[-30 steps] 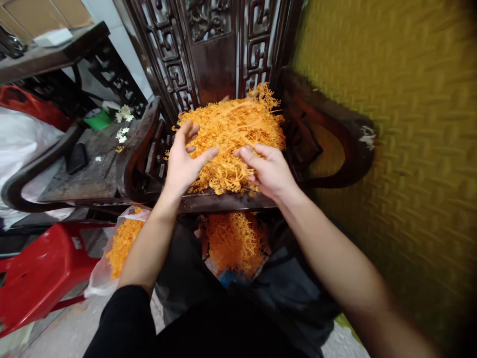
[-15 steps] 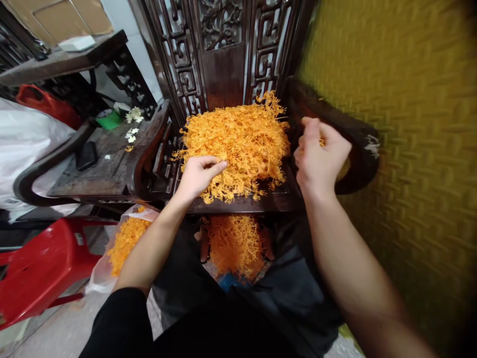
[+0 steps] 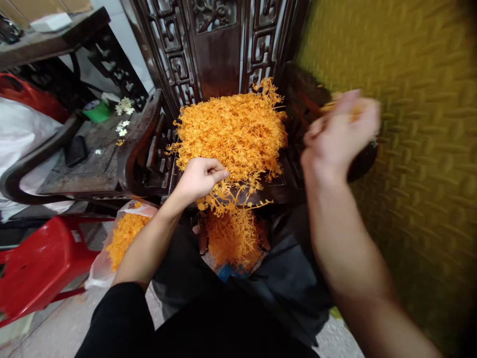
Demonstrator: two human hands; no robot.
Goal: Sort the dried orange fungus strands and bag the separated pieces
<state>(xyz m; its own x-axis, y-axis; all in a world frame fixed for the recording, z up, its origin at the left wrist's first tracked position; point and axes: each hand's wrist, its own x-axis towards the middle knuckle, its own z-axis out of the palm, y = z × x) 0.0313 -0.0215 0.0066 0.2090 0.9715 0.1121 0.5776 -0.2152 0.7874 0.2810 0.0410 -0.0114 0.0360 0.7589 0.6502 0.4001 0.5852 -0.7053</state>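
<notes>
A heap of orange plastic sprigs (image 3: 231, 134) with small spiky heads covers the seat of a dark carved chair (image 3: 218, 64). At the heap's front left, my left hand (image 3: 203, 176) is closed, thumb and fingers pinching an orange sprig (image 3: 233, 199) whose branches stick out over the seat's front edge. My right hand (image 3: 341, 132) is raised above the chair's right arm, blurred by motion. Its fingers are curled around orange plastic pieces (image 3: 356, 112), which show between them. Below the seat, between my legs, lies more of the orange material (image 3: 233, 238).
A clear plastic bag (image 3: 100, 268) of orange pieces stands on the floor at left, beside a red plastic stool (image 3: 40, 263). A second dark chair (image 3: 82, 181) holds a phone (image 3: 75, 150), a green roll (image 3: 97, 111) and white flowers (image 3: 124, 107). A yellow textured surface (image 3: 417, 149) rises at right.
My right hand has moved up and outward to the right. A sprig at my left hand now juts forward over the seat edge. The view has shifted slightly.
</notes>
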